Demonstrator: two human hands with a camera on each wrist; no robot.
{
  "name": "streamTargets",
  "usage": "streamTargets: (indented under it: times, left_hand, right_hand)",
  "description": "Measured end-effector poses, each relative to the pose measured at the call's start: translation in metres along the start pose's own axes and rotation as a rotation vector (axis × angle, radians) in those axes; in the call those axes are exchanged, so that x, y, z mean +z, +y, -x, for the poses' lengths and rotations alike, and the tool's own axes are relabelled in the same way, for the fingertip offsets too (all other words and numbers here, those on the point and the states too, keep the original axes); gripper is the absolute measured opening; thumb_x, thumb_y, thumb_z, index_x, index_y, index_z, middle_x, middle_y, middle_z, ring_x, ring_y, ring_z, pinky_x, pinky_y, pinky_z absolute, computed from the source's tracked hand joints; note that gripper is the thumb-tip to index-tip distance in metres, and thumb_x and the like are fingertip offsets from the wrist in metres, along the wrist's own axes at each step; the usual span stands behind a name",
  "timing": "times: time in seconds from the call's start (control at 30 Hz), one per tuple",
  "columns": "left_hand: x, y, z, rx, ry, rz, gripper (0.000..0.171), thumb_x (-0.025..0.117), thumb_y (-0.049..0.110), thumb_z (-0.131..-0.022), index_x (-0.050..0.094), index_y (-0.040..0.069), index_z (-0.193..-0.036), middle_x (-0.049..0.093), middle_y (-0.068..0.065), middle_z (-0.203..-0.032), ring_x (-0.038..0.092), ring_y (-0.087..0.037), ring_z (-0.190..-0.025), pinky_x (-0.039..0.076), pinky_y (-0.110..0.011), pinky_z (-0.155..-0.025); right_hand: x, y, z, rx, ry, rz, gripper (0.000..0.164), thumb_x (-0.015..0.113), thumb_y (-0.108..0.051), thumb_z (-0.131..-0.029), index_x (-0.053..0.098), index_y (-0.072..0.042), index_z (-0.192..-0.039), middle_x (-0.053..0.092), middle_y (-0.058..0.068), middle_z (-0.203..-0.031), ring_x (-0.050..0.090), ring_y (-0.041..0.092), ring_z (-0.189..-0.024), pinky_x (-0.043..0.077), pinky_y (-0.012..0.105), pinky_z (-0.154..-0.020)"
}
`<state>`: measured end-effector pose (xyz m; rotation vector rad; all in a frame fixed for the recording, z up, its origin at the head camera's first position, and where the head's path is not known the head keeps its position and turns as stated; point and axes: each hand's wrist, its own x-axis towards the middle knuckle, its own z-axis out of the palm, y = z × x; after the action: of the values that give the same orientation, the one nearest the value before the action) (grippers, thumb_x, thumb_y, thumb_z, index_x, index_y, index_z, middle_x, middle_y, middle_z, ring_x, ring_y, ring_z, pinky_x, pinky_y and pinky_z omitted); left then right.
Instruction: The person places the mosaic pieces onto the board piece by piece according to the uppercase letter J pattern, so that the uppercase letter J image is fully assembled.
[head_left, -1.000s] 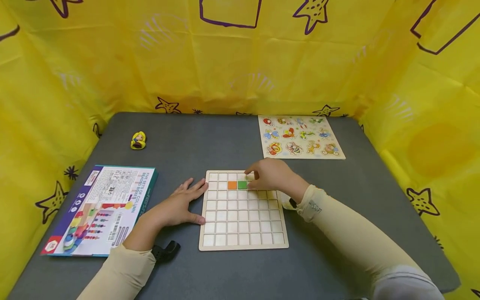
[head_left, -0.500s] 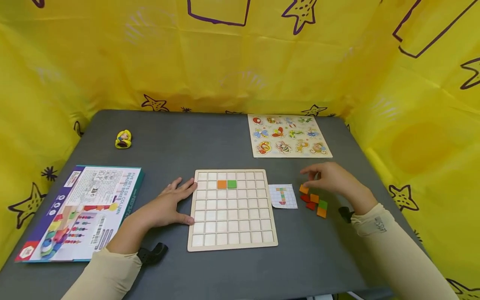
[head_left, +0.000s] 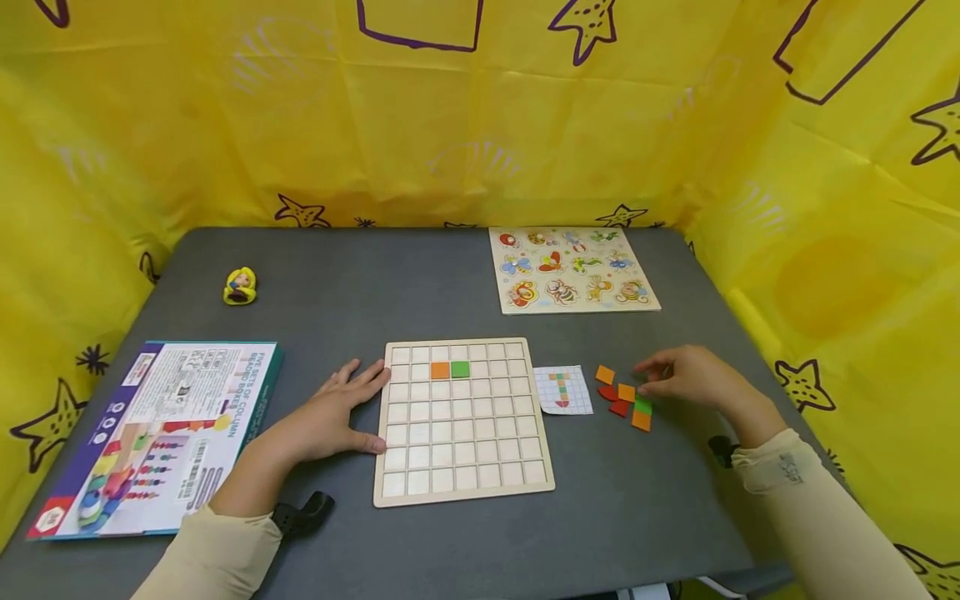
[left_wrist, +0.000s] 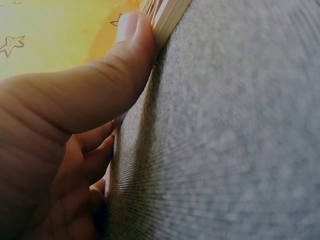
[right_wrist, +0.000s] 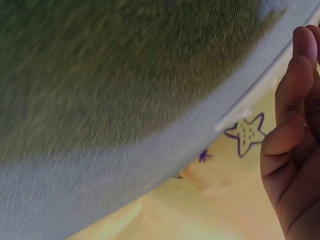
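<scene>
A wooden grid board (head_left: 465, 499) lies on the table, with an orange square tile (head_left: 439, 370) and a green square tile (head_left: 460, 369) side by side in its second row. My left hand (head_left: 330, 421) rests spread at the board's left edge; in the left wrist view the thumb (left_wrist: 132, 55) touches the wooden side. To the right, my right hand (head_left: 693, 382) hovers by a small cluster of tiles, thumb and forefinger apart, nothing seen between them. The cluster holds orange tiles (head_left: 605, 376), red pieces (head_left: 618, 407) and a green tile (head_left: 642, 406).
Between board and cluster lies a paper card (head_left: 576, 400) with a coloured grid pattern. An insect puzzle board (head_left: 581, 305) is at the back right. On the left are a flat toy box (head_left: 225, 375) and a small yellow figure (head_left: 240, 286). Yellow cloth surrounds the table.
My right hand has left the board's upper part, crossed right to the loose tiles, then shifted slightly farther right, off the top orange tile. The left hand stays at the board's edge.
</scene>
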<state>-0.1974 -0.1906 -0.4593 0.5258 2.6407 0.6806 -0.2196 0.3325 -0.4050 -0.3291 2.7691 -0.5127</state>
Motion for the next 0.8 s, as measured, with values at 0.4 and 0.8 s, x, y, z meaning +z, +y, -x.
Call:
streamTargets:
  times: [0.4, 0.8]
  left_hand:
    - [0.001, 0.000, 0.000, -0.002, 0.007, 0.001, 0.107, 0.072, 0.066, -0.063, 0.019, 0.033, -0.150, 0.011, 0.009, -0.159, 0.001, -0.042, -0.144, 0.015, -0.071, -0.103]
    - [0.000, 0.000, 0.000, -0.011, -0.007, 0.001, 0.107, 0.071, 0.066, -0.063, 0.017, 0.035, -0.150, 0.010, 0.009, -0.159, 0.001, -0.041, -0.144, 0.017, -0.073, -0.101]
  right_hand:
    - [0.007, 0.003, -0.002, 0.018, -0.050, -0.037, 0.037, 0.078, -0.039, -0.074, 0.071, -0.015, -0.102, 0.061, -0.004, -0.078, 0.051, 0.012, -0.070, 0.041, 0.025, -0.062]
    - [0.017, 0.021, 0.011, 0.026, -0.048, -0.076, 0.033, 0.078, -0.037, -0.074, 0.068, -0.015, -0.096, 0.061, -0.004, -0.079, 0.052, 0.012, -0.071, 0.043, 0.024, -0.062]
